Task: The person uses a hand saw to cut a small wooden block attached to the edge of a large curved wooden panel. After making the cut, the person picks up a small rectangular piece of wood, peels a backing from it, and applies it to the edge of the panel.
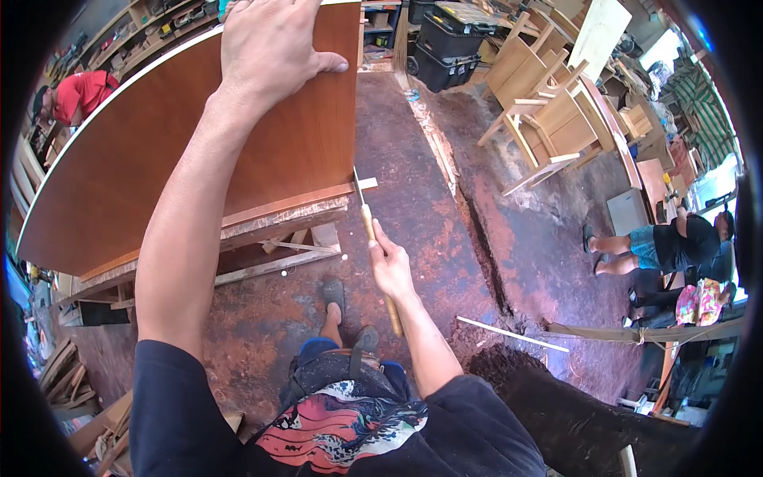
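My left hand (270, 44) rests flat on top of a large brown wooden panel (159, 151) with a pale curved edge, fingers spread over its far side. My right hand (391, 266) grips a long tool with a wooden handle (375, 238); its thin metal blade points up and meets the panel's right edge near the lower corner. The panel lies on a rough wooden stand (270, 238). My feet (342, 314) stand on the reddish floor below.
Unfinished wooden chairs (548, 119) stand at the upper right, black cases (445, 44) behind them. A person in red (75, 95) works at the far left; two people (683, 246) sit at the right. Scrap wood (79, 389) lies at the lower left.
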Available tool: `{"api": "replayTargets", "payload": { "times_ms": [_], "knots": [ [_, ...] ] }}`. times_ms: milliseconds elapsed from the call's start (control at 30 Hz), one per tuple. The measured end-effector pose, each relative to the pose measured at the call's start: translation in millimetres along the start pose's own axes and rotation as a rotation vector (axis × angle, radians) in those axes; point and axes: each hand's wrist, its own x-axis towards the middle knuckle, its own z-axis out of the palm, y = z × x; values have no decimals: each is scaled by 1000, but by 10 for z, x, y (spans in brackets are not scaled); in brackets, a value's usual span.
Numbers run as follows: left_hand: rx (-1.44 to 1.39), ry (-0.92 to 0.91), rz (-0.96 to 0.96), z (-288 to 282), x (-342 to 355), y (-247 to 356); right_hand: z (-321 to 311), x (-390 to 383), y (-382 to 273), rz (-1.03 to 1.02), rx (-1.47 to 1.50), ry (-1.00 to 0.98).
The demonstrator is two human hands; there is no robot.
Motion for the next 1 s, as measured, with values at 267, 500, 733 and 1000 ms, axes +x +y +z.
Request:
{"api": "replayTargets", "payload": {
  "times_ms": [267, 500, 733, 1000],
  "knots": [
    [-8, 41, 11, -9, -16, 8, -37, -200, 171, -156, 1, 53],
    [5, -32, -24, -40, -35, -54, -42, -491, 319, -164, 28, 35],
    [-8, 24, 3, 22, -15, -20, 25, 17, 29, -127, -18, 60],
    [-10, 46, 10, -7, -34, -29, 23, -196, 205, -136, 9, 37]
  ]
}}
